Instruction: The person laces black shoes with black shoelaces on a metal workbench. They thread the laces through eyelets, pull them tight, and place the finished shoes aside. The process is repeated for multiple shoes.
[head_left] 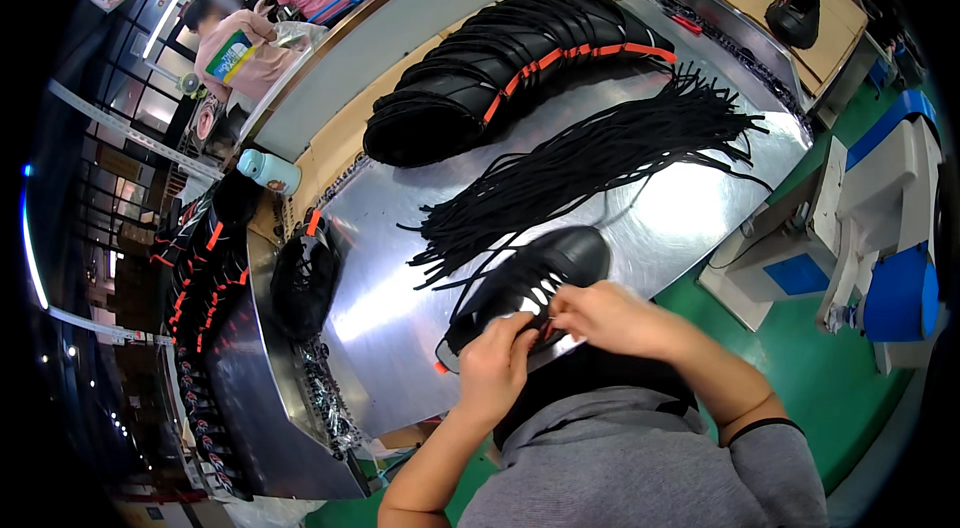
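A black shoe (577, 254) with white marks down its lacing area lies at the near edge of the metal table, toe pointing away to the right. My left hand (492, 368) is closed on its near side, thumb and forefinger pressed to the lacing area. Across from it, my right hand (612, 320) pinches at the same lacing area; what its fingertips hold is too small to make out. Just beyond the shoe lies a long bundle of black shoelaces (590, 160), with loose ends reaching toward the shoe.
A curved row of nested black shoes (520, 53) with orange tabs lies at the table's back. Another shoe (305, 278) sits at the left edge, near a light-blue bottle (270, 171). A white-and-blue machine (850, 238) stands at right. Two people in pink work beyond the partition.
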`<action>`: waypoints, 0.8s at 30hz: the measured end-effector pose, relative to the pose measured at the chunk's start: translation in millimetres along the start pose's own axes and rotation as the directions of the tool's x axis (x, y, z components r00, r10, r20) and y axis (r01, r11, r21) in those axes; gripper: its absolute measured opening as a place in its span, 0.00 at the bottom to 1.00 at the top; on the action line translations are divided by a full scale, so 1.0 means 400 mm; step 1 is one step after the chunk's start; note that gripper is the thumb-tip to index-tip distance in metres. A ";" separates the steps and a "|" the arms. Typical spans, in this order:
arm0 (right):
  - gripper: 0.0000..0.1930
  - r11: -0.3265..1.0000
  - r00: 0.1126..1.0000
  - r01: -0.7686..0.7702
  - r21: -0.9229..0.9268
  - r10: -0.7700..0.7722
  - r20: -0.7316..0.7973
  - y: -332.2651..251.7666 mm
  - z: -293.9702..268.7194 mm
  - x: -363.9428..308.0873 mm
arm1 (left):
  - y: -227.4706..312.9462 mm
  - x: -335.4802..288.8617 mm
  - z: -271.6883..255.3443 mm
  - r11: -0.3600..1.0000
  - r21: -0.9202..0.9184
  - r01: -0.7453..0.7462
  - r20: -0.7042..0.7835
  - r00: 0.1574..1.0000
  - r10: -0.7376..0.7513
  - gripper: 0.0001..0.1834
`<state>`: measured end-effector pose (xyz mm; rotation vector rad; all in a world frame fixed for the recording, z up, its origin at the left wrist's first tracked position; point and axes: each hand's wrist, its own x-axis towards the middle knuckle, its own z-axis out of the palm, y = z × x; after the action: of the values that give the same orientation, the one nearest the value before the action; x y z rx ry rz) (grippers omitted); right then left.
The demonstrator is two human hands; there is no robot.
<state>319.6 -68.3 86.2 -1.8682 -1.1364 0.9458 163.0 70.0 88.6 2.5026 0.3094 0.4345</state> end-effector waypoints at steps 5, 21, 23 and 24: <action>0.11 0.983 0.933 0.125 0.136 -0.070 -0.353 0.012 -0.079 0.024 | -0.028 0.051 -0.072 0.741 -0.382 0.552 0.489 0.801 -0.345 0.15; 0.11 0.892 0.686 0.426 -0.150 -0.427 -0.589 0.121 0.040 0.134 | -0.015 0.110 -0.135 0.925 0.300 -0.232 0.745 0.662 -0.075 0.08; 0.10 0.891 0.699 0.417 -0.179 -0.440 -0.564 0.116 0.041 0.127 | -0.003 0.098 -0.152 0.774 0.491 -0.399 0.757 0.635 -0.154 0.06; 0.10 0.890 0.705 0.413 -0.193 -0.447 -0.551 0.113 0.044 0.125 | -0.014 0.083 -0.157 0.729 0.498 -0.469 0.769 0.627 -0.122 0.06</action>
<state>338.1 -33.9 28.6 -1.6421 -1.1288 0.0459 169.4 116.2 142.4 3.1354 -0.2120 -0.8763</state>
